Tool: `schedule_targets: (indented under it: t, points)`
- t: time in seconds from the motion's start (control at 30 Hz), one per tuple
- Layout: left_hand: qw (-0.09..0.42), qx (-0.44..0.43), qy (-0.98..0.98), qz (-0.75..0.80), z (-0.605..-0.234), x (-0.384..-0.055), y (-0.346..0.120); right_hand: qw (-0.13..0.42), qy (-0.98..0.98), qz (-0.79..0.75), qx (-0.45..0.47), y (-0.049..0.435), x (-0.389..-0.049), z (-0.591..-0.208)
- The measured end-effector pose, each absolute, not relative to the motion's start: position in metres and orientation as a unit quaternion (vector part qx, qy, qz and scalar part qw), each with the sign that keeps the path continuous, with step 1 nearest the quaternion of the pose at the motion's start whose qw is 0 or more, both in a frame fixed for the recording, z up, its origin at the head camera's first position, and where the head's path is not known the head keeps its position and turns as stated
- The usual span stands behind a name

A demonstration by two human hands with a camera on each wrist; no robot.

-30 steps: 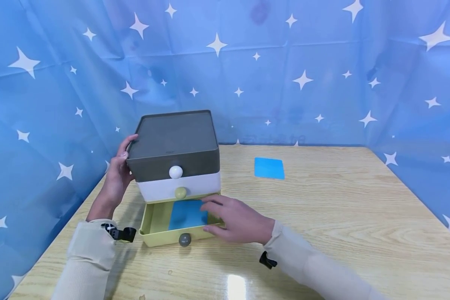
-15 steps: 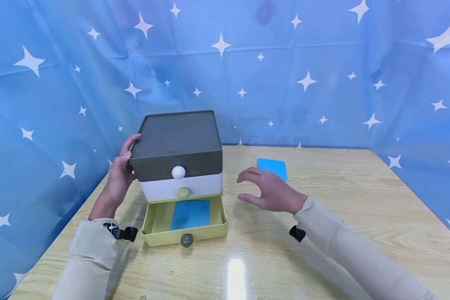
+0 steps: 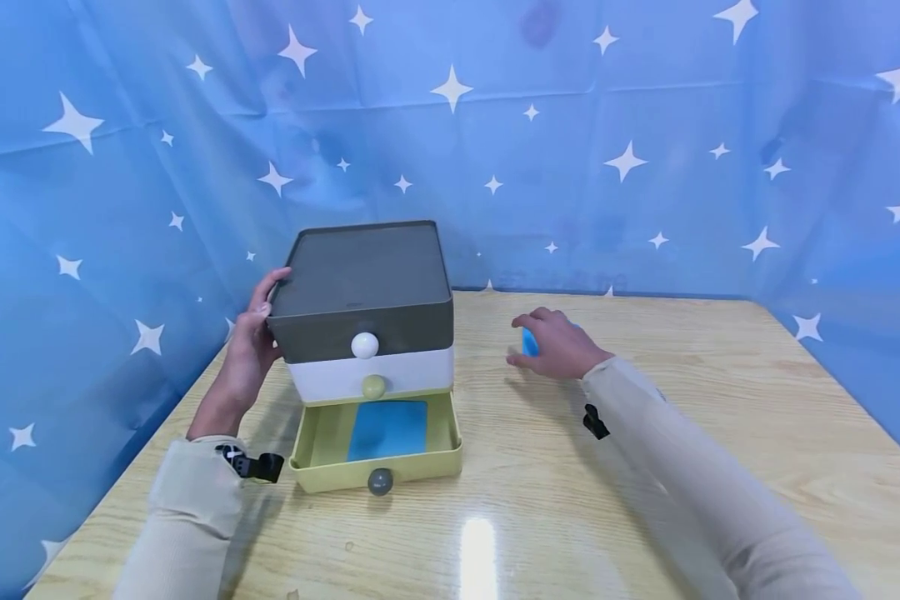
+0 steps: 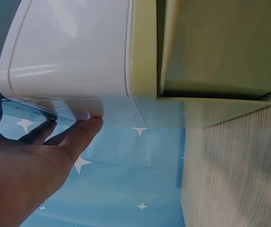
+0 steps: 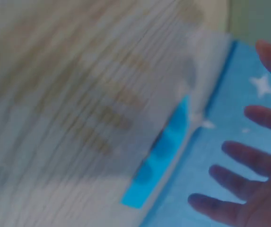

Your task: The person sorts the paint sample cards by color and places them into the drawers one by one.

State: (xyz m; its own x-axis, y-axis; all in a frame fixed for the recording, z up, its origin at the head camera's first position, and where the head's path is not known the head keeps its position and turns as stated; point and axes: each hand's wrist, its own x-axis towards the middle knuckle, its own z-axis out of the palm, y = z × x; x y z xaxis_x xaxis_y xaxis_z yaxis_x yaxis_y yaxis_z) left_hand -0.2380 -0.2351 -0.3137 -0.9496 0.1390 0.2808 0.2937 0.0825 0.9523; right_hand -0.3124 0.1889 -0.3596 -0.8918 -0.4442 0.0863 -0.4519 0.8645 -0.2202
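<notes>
A three-tier drawer box, dark grey over white over yellow-green, stands left of centre on the table. My left hand rests against its left side; in the left wrist view the fingertips touch the wall. The bottom yellow-green drawer is pulled out, and a flat blue square lies inside it. Over a second blue square on the table, my right hand reaches with fingers spread and covers most of it. The right wrist view shows that square flat on the wood, apart from the fingers.
Each drawer front has a round knob: white, yellow-green and dark grey. A blue star-patterned curtain hangs behind and beside the wooden table.
My right hand has left the open drawer and moved right and back to the blue square on the table. The left hand stays against the drawer box; the view has shifted slightly.
</notes>
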Motion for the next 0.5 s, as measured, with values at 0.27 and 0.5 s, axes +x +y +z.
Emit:
schedule_targets:
  t: [0.27, 0.5]
  points:
    - [0.054, -0.151, -0.734, -0.66, -0.314, -0.242, -0.233, -0.077, -0.979, 0.069, 0.176, 0.212, -0.353, -0.37]
    - [0.055, -0.141, -0.736, -0.66, -0.312, -0.238, -0.238, -0.16, -0.968, 0.082, 0.175, 0.222, -0.372, -0.363]
